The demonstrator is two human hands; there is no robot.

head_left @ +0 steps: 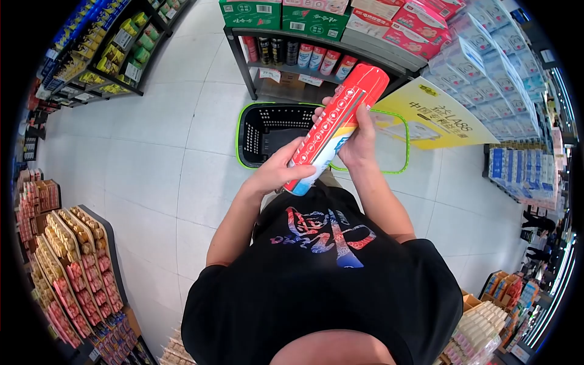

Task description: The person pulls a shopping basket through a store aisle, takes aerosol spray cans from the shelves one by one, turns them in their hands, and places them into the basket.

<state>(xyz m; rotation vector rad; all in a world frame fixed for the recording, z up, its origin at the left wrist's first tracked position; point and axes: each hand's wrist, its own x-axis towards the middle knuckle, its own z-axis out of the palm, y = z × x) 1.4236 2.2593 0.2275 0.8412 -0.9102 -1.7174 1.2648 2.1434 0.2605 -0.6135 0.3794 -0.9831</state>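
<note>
A large red spray can (328,125) with a white and blue lower side is held at a tilt in front of my body, its red cap up and to the right. Around its bottom end wraps my left hand (281,167), thumb across the front. My right hand (358,137) grips the upper part from the other side, with fingertips showing beyond the can. Below and behind the can, a black shopping basket (258,131) with a green rim sits on the floor. Its green handle (407,146) is folded out to the right. The can hides part of the basket.
Ahead is a dark shelf (249,73) with several spray cans (305,56) and boxes (313,23) on top. A yellow sign board (435,112) and stacked tissue packs (480,76) stand right. Snack racks (79,267) stand at the left. Pale tiled floor (152,152) lies between.
</note>
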